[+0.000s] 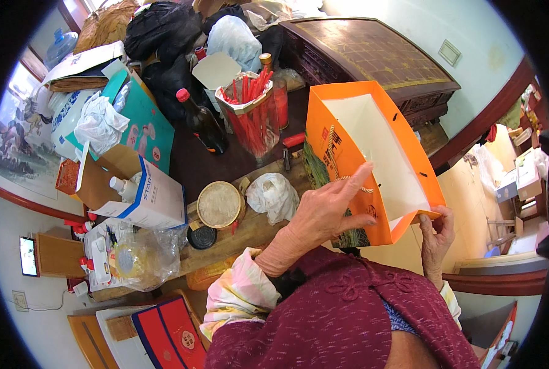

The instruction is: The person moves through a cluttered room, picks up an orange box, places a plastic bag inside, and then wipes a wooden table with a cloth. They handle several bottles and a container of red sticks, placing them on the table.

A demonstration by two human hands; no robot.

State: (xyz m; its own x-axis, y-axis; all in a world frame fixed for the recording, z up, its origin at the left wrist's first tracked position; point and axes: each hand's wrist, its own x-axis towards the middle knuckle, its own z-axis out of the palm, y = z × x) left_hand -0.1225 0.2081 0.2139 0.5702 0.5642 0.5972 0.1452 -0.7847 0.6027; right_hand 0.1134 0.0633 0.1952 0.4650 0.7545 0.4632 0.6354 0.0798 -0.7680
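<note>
An orange paper gift bag (348, 152) with printed writing and a green landscape picture is tilted in front of me, its mouth spread and its white inside showing. Pinched between thumb and fingers of my right hand (436, 235) is the rim at its near right corner. My left hand (327, 207) lies against the bag's face, index finger and thumb apart, the index finger over the twisted rope handle (332, 152). The other left fingers are mostly hidden. Dark cord ends or knots dot the opposite inner wall.
A wooden table (256, 177) carries a round drum-like container (219, 205), a crumpled white plastic bag (273, 196), a dark bottle (203, 122), a clear container of red sticks (251, 115) and an open carton (159, 198). A carved dark chest (371, 50) stands behind the gift bag.
</note>
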